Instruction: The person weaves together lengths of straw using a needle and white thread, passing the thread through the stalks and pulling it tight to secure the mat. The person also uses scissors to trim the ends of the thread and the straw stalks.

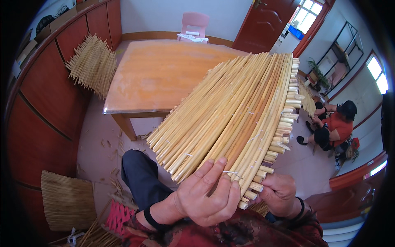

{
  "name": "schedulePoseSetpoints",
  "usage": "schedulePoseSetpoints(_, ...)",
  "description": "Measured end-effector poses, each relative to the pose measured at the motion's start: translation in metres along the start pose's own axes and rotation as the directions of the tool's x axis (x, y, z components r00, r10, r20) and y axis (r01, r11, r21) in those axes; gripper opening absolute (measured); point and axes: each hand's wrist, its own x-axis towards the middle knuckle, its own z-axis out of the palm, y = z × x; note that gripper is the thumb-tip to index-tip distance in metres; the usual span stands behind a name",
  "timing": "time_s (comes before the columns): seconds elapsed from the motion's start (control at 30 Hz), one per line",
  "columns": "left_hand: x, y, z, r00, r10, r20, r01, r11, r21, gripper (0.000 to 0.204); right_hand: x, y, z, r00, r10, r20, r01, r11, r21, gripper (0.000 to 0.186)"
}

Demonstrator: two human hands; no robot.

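Note:
A large fan-shaped panel of pale reed sticks (230, 103), tied with thin white strands, lies tilted across the middle of the view. Short cut stick ends (288, 119) stick out in a row along its right edge. My left hand (210, 193) grips the lower right part of the panel, fingertips curled on the top sticks beside a white tie (231, 172). My right hand (277, 193) is closed on the lower right edge, partly hidden under the stick ends.
A wooden table (148, 74) stands beyond, with a pink chair (195, 22) behind it. More reed panels lean at left (92, 61) and lower left (67, 199). A co-worker in red (337, 125) sits at right with another panel (306, 97). Reed scraps litter the floor.

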Motion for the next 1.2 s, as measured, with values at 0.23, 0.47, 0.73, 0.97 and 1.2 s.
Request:
schedulePoseSetpoints(0.23,0.001,0.001,0.004,1.000,-0.010,-0.016,0.010,1.000,0.012,0.018,0.008,-0.019,0.009,0.939,0.339,-0.060,-0.327,0.933,0.152,0.009)
schedulePoseSetpoints(0.47,0.000,0.000,0.014,1.000,0.024,-0.013,-0.024,0.999,0.035,0.018,0.013,-0.018,-0.001,0.860,0.499,0.105,-0.492,0.756,0.432,0.023)
schedulePoseSetpoints(0.73,0.001,-0.003,0.015,0.999,0.036,0.012,-0.036,0.999,-0.004,0.017,0.014,-0.014,-0.001,0.883,0.434,0.180,-0.455,0.692,0.560,0.024)
schedulePoseSetpoints(0.97,0.001,0.001,0.020,0.998,0.059,0.015,-0.059,0.998,0.015,0.017,0.021,-0.024,0.003,0.852,0.487,0.194,-0.444,0.472,0.762,0.023)
schedulePoseSetpoints(1.2,0.003,-0.006,0.028,0.997,0.064,-0.051,-0.061,0.997,0.048,0.019,0.025,-0.017,0.000,0.885,0.424,0.190,-0.362,0.372,0.855,0.020)
